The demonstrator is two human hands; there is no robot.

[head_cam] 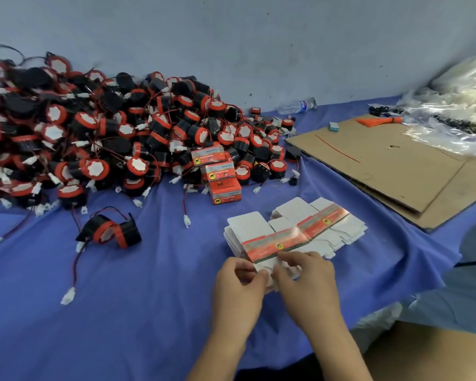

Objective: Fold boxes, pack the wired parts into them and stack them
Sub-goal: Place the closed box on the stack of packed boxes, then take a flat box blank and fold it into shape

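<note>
Both the left hand (238, 281) and the right hand (305, 276) pinch the near end of the flat box stack (294, 232), whose long axis runs away up-right.

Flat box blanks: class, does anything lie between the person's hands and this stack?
Nothing visible does. Both the left hand and the right hand already pinch the near edge of the flat box blanks on the blue cloth.
</note>
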